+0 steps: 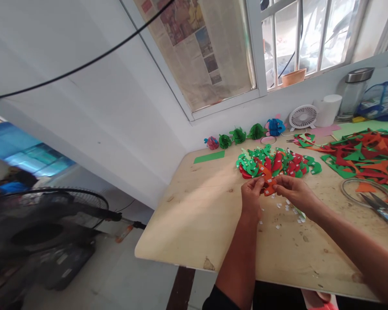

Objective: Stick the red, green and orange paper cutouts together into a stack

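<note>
Between my two hands is an orange paper cutout (269, 188) with small white squares stuck on it. My left hand (252, 193) pinches its left edge, fingers closed. From the right, my right hand (289, 189) has thumb and fingers closed at the cutout's other edge. Just beyond my hands lies a heap of green and red paper cutouts (278, 161), many bearing the same white squares. Small white paper bits (287, 206) are scattered on the wooden table beside my right hand.
Scissors (383, 211) and a roll of tape (345, 189) lie at the right, near a large pile of paper scraps (368, 150). Folded paper figures (238, 135) line the wall. A small white fan (303, 117) and a glass bottle (355, 94) stand behind. A floor fan (80, 198) is at left.
</note>
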`<act>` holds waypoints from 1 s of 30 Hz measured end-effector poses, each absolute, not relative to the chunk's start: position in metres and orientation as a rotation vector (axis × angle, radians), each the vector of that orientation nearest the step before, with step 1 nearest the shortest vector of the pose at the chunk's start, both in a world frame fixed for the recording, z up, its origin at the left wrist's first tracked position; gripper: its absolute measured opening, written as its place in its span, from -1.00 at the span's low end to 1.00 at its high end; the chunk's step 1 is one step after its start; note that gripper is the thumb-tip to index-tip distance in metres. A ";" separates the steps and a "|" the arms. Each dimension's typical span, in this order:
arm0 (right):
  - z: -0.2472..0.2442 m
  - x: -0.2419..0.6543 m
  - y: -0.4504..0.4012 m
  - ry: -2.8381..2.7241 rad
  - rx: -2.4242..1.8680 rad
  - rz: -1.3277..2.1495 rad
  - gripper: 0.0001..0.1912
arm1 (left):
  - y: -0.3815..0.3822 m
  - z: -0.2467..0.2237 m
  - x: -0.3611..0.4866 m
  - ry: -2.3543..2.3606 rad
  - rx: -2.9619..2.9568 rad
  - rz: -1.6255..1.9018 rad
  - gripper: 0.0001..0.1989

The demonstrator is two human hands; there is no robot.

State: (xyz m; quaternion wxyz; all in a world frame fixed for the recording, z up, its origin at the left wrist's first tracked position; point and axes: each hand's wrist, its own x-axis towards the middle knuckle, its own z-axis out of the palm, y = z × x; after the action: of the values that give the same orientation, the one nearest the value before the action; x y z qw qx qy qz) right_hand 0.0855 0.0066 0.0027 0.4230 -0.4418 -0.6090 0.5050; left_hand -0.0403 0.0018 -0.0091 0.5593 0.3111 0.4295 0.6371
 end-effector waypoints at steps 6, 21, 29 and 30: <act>0.004 0.086 0.006 -1.565 -1.124 1.219 -0.76 | 0.002 -0.009 -0.040 1.012 0.736 1.509 -0.77; 0.014 0.088 0.004 -1.448 -1.197 1.077 -0.75 | 0.000 -0.006 -0.038 1.174 0.903 1.478 -0.77; 0.013 0.089 0.004 -1.357 -1.161 1.147 -0.72 | -0.002 -0.004 -0.036 1.150 0.995 1.459 -0.76; 0.012 0.090 0.004 -1.355 -1.156 1.164 -0.71 | -0.003 -0.004 -0.036 1.143 1.002 1.449 -0.77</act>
State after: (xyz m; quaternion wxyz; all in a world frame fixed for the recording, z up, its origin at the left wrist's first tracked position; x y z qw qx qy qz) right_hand 0.0895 0.0039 0.0124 0.4855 -0.4751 -0.5566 0.4784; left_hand -0.0363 -0.0027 -0.0038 0.4979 0.4138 0.4720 0.5984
